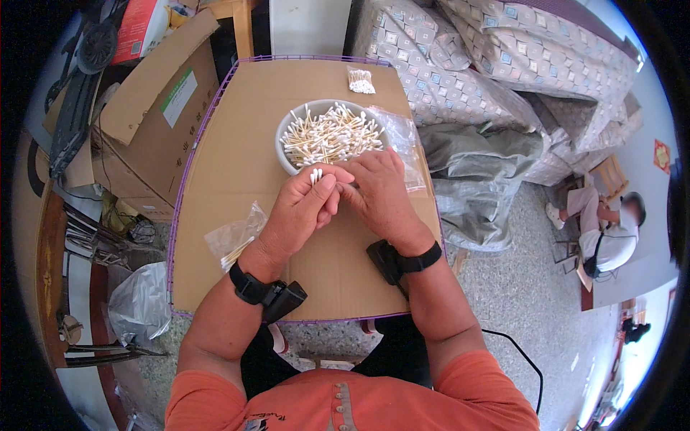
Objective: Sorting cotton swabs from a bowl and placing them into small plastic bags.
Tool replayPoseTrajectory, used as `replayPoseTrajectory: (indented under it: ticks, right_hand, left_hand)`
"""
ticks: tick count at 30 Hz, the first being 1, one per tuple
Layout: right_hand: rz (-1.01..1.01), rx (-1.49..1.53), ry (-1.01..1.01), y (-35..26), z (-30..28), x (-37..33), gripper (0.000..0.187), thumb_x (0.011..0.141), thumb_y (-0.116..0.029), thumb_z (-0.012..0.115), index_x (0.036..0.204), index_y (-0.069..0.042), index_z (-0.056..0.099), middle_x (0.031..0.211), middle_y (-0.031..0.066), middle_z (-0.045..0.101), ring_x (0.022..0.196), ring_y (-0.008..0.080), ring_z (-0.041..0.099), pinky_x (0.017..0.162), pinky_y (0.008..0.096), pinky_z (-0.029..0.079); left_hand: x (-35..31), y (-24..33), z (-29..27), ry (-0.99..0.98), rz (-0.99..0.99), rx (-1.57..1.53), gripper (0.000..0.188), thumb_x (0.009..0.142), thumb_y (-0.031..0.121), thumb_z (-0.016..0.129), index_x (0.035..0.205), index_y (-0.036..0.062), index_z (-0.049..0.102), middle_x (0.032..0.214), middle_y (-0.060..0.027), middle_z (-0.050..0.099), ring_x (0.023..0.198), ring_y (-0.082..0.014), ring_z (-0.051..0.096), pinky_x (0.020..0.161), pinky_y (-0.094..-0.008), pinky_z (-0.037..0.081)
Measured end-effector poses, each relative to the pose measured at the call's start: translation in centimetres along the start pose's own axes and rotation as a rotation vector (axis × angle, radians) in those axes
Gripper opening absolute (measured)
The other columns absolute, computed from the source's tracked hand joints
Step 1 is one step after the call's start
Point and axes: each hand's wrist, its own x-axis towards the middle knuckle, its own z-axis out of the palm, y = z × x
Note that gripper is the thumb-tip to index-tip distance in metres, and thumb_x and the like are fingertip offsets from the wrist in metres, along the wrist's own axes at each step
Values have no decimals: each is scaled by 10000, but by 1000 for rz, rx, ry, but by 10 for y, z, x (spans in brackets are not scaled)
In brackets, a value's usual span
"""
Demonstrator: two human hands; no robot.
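My left hand (302,205) is closed around a few cotton swabs (316,176), whose white tips stick up above the fingers. Right beside it, my right hand (379,192) is at the near rim of a grey bowl (283,154). Its fingers bend down and away, and their tips are hidden, so whatever they grip does not show. Loose cotton swabs (330,136) with pale sticks and white tips heap up in the bowl. Close to my left forearm lies a clear plastic bag (241,233) with some swabs at its mouth.
A cardboard-topped table (215,165) with a purple wire rim holds everything. At its far side sits a filled bag of swabs (361,80); right of the bowl, empty clear bags (402,140). Cardboard box (154,122) stands left, wrapped bundles (496,65) right. Another person (611,241) sits farther right.
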Motion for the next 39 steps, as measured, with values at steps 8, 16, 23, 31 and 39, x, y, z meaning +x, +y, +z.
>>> replayPoseTrajectory:
  ticks: [8, 16, 23, 31, 39]
  right_hand:
    - [73, 47, -27, 2, 2, 0, 267, 867, -264, 642, 1082, -106, 668, 1067, 68, 628, 1085, 278, 537, 1043, 488, 300]
    - [47, 34, 16, 3, 5, -1, 278, 852, -245, 662, 1087, -97, 663, 1117, 68, 609, 1121, 279, 524, 1072, 498, 279]
    - [116, 54, 53, 2, 3, -1, 322, 861, -236, 655, 1149, -91, 647, 1193, 104, 578, 1189, 313, 484, 1083, 503, 278]
    - [100, 61, 134, 18, 16, -1, 402, 888, -187, 640, 1270, -73, 589, 1341, 139, 529, 1313, 372, 400, 1092, 490, 281]
    - [138, 412, 284, 11, 2, 1, 412, 933, -106, 572, 1339, -46, 532, 1337, 144, 540, 1288, 300, 467, 1075, 449, 362]
  left_hand:
    - [0, 1, -2, 56, 56, -85, 249, 1048, 241, 432, 1097, 69, 604, 681, 43, 471, 545, -10, 367, 472, -160, 311]
    - [2, 0, -3, 147, 129, -132, 245, 1047, 244, 438, 1093, 63, 596, 647, 39, 440, 525, -32, 346, 470, -189, 312]
    - [2, -2, -5, 247, 149, -128, 240, 1046, 240, 441, 1089, 65, 600, 644, 37, 436, 525, -33, 341, 468, -188, 304]
    - [4, -3, -5, 222, 168, -104, 239, 1048, 232, 435, 1089, 65, 601, 631, 37, 426, 525, -36, 337, 467, -190, 302]
    - [4, -1, -6, 234, 156, -96, 242, 1046, 242, 440, 1094, 66, 599, 620, 42, 415, 522, -35, 333, 470, -191, 300]
